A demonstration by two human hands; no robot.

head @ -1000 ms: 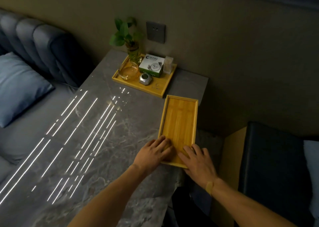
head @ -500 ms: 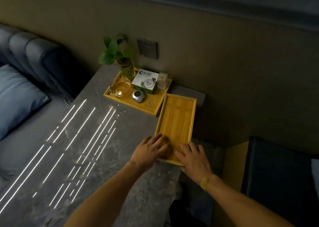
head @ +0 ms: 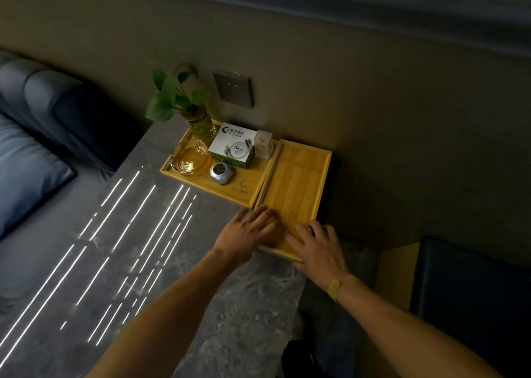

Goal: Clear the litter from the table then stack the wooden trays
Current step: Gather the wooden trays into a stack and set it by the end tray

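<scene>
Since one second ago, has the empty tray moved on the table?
Yes. The empty tray has slid away from the person toward the wall, closing the gap to the loaded tray; the two now sit edge to edge.

Very little here can be read. The white and green box (head: 233, 147) on the far tray (head: 201, 181) carries a round dark logo near its far left corner, with a short row of Chinese characters beside it; they are too small and dim for me to make out. A round picture on the box top has another tiny line of characters under a small logo, also illegible. On the bare near right part of that tray's floor there is a faint pale crescent-shaped logo with a few small characters below it, which I cannot read either. I see no numbers anywhere.
</scene>
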